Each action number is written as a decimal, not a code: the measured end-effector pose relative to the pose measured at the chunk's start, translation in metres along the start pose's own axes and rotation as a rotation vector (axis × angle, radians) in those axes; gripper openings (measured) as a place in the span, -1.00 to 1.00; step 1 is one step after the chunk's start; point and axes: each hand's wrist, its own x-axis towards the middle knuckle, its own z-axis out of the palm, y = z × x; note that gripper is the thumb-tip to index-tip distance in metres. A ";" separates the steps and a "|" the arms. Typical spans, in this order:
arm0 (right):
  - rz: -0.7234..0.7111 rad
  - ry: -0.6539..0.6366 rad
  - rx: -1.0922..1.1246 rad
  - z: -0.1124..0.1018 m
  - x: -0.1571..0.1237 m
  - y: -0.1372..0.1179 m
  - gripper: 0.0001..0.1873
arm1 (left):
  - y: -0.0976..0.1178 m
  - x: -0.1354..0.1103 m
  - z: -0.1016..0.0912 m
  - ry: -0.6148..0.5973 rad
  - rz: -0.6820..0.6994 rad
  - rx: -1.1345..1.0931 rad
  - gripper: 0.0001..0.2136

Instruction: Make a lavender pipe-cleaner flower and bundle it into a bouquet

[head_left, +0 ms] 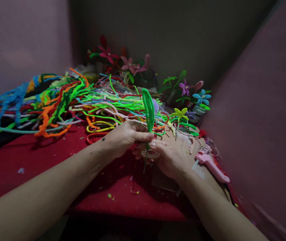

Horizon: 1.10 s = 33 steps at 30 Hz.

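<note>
Upright between my hands stands a green pipe-cleaner leaf, its thin stem pointing down. The thumb and fingers of my left hand pinch it at the base. My right hand is closed around a pale roll of tape, a flat disc with small holes, just below the pinch. Its fingertips are against the stem. Part of the roll is hidden behind the fingers and stem.
Many loose pipe cleaners are heaped across the back of the red-covered table. A pink glue gun lies on a brown board at right. Pipe-cleaner flowers stand behind, and a yellow flower is nearer.
</note>
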 end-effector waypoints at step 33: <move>0.013 0.041 0.102 0.006 -0.005 -0.004 -0.78 | 0.002 -0.002 -0.001 -0.110 -0.055 -0.135 -0.80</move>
